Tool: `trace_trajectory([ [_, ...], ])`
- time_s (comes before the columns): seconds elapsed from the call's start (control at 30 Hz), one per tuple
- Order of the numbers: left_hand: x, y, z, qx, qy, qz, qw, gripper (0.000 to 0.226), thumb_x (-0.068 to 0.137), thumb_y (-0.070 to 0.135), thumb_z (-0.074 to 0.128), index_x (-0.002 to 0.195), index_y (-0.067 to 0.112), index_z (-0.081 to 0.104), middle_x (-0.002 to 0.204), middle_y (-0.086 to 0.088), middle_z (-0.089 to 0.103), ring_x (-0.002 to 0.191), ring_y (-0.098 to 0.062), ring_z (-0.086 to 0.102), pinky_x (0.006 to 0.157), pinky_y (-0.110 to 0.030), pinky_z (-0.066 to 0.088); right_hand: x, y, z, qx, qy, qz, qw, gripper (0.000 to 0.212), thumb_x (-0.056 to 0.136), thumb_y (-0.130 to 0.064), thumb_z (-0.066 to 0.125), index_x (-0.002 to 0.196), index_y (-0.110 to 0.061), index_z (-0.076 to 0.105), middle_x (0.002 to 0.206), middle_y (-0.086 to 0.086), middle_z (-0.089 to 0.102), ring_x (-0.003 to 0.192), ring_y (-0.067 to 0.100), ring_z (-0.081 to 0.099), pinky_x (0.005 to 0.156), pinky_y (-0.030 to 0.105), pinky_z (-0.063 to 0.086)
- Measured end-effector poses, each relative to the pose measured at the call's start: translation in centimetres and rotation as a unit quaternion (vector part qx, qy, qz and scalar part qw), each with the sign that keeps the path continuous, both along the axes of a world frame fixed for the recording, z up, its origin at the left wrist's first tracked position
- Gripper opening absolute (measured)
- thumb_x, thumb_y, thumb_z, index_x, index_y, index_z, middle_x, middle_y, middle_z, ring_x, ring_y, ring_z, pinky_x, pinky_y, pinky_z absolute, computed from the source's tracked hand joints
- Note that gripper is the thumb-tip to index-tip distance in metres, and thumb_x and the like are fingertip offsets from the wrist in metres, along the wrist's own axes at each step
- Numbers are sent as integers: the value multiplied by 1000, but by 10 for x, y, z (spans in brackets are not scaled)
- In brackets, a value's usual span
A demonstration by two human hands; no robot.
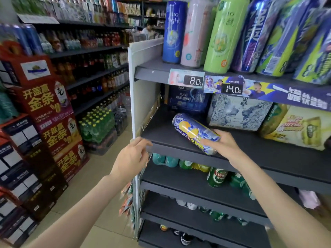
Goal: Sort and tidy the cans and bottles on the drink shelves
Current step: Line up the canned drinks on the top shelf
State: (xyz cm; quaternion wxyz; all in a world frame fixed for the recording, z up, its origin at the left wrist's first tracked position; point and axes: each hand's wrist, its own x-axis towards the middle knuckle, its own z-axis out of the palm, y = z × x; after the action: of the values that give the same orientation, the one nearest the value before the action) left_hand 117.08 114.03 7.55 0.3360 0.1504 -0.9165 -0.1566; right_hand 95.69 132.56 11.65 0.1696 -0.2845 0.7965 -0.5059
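Observation:
A tall blue can with a yellow lemon print [191, 130] lies tilted over the front of the dark middle shelf [164, 138]. My right hand [222, 143] grips its near end, fingers curled round it. My left hand [131, 157] hovers at the shelf's left front corner, fingers loosely bent and holding nothing. On the shelf above stand tall cans: a blue one [173, 32], a pink one [195, 33], a green one [223, 35] and several blue-and-green ones [254, 38] that lean to the right.
Boxed drink packs [240, 112] fill the back and right of the middle shelf. Green cans [216, 177] and bottles lie on the lower shelves. A white end panel [133, 90] closes the shelf's left side. Stacked red cartons [53, 122] and bottle packs [97, 125] line the aisle at left.

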Motion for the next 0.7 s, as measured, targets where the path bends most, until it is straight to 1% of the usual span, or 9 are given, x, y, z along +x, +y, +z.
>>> trace_trajectory([
  [0.07, -7, 10, 12, -13, 35, -11, 999, 20, 83, 10, 46, 94, 11, 63, 94, 1, 60, 70, -18, 61, 60, -30, 52, 17, 37, 2, -74, -88, 8, 993, 45, 69, -17, 80, 110, -8, 64, 99, 6, 72, 80, 15, 69, 69, 24, 55],
  [0.13, -18, 22, 25, -25, 66, -25, 997, 21, 83, 11, 44, 94, 12, 62, 96, 2, 60, 75, -12, 61, 63, -28, 52, 30, 70, 5, -125, -128, 4, 984, 66, 58, -26, 85, 117, -8, 61, 100, 5, 73, 85, 18, 70, 71, 24, 56],
  [0.27, -39, 52, 53, -53, 106, -90, 989, 28, 83, 17, 37, 95, 9, 61, 102, -1, 56, 83, -5, 53, 70, -14, 43, 47, 124, 30, -185, -108, 21, 977, 86, 37, -54, 89, 111, -21, 62, 99, 3, 73, 86, 18, 70, 65, 23, 56],
  [0.33, -49, 68, 68, -78, 125, -101, 984, 29, 82, 17, 37, 96, 8, 61, 103, -3, 56, 85, -10, 55, 73, -13, 40, 50, 147, 43, -228, -99, 26, 968, 97, 24, -56, 91, 109, -18, 62, 96, 3, 74, 82, 17, 71, 64, 23, 55],
  [0.4, -63, 81, 83, -92, 151, -97, 979, 30, 81, 17, 37, 95, 7, 62, 102, -4, 55, 88, -14, 54, 76, -17, 40, 47, 163, 55, -308, -123, 25, 943, 94, 18, -48, 93, 100, -13, 65, 92, 5, 74, 77, 17, 71, 63, 25, 57],
  [0.43, -70, 88, 90, -99, 163, -93, 977, 31, 80, 17, 38, 95, 8, 63, 102, -4, 55, 89, -15, 53, 77, -20, 40, 43, 169, 61, -356, -138, 23, 924, 86, 20, -44, 95, 95, -10, 68, 93, 9, 73, 77, 19, 71, 64, 27, 57],
  [0.53, -94, 108, 110, -118, 187, -96, 970, 31, 78, 15, 37, 94, 9, 62, 99, -6, 55, 89, -21, 52, 80, -33, 44, 26, 184, 93, -462, -122, 55, 877, 49, 52, -32, 89, 93, -13, 69, 91, 11, 69, 85, 27, 66, 71, 32, 57],
  [0.63, -119, 133, 129, -134, 204, -91, 965, 31, 77, 14, 36, 94, 8, 61, 98, -9, 55, 87, -27, 51, 76, -39, 44, 7, 205, 139, -445, -28, 41, 894, 63, 50, -32, 88, 107, -23, 62, 97, -1, 68, 96, 22, 64, 84, 36, 55],
  [0.7, -138, 153, 143, -125, 211, -64, 967, 31, 75, 12, 37, 97, 8, 59, 103, -11, 55, 92, -28, 49, 80, -38, 39, -15, 217, 165, -401, 30, 12, 915, 83, 48, -29, 86, 124, -22, 51, 103, -6, 67, 94, 13, 65, 78, 27, 55],
])
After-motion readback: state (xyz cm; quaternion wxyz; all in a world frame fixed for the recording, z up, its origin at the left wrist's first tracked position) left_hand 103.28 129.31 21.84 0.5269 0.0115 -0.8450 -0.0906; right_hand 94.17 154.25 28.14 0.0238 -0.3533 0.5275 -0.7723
